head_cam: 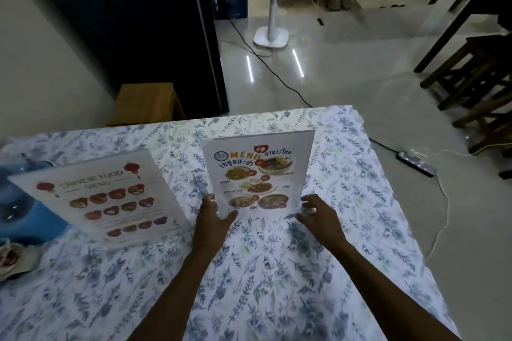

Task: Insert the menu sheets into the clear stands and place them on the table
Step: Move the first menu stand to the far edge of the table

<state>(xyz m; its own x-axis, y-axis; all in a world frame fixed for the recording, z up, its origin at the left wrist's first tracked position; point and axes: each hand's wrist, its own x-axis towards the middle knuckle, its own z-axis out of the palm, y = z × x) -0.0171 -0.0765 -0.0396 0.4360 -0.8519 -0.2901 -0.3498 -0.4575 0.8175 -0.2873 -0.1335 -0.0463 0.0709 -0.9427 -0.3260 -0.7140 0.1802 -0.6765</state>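
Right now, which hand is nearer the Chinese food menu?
Left. The left hand grips the Thai menu stand beside the Chinese food menu; the right hand is at its far edge.

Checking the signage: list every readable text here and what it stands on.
"MENU": Thai menu stand.
"CHINESE FOOD MENU": left menu stand, soft but legible.
Thai script beside and beneath "MENU": too blurred to transcribe.
Dish captions and the round logo: too small to read.
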